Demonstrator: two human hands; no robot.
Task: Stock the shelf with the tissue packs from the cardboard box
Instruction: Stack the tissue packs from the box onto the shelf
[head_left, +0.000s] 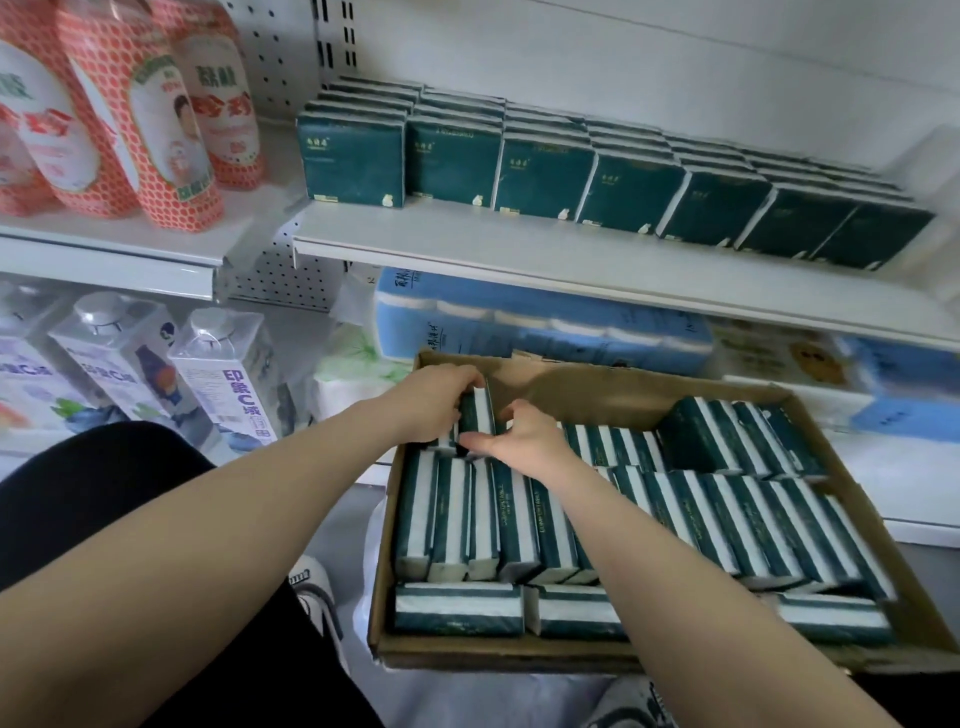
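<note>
A shallow cardboard box in front of me holds several dark green and white tissue packs standing on edge. At its far left corner my left hand grips the top of an upright tissue pack, fingers curled over it. My right hand presses against the same pack from the right, thumb low beside it. On the white shelf above, several matching green packs stand in rows from left to right.
Orange bottles fill the upper shelf at left, clear cartons the shelf below. Blue tissue bundles lie under the stocked shelf, behind the box. My dark-clad knee and a shoe are left of the box.
</note>
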